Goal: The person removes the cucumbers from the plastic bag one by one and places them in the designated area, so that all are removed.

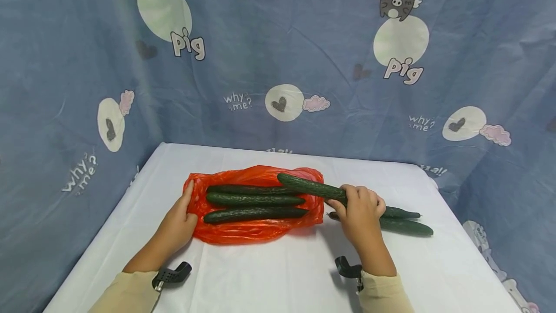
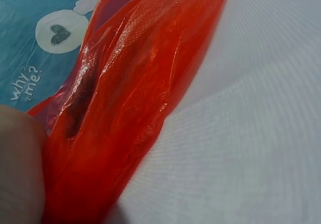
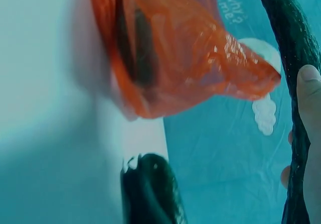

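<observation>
By the left hand (image 1: 175,223), partly closed, the left edge of the red plastic bag (image 1: 256,235) is held; by the curled right hand (image 1: 361,211), a cucumber (image 1: 310,186) is gripped, its left end over the bag. It is best lowered level beside the three bagged cucumbers (image 1: 256,200), the two loose cucumbers (image 1: 406,227) being left undisturbed.

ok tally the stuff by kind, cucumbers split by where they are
Cucumbers visible in the red bag: 3
Cucumber held by the right hand: 1
Cucumbers on the table, right of the bag: 2
Bag: 1
Total: 7 (6 cucumbers, 1 bag)
</observation>
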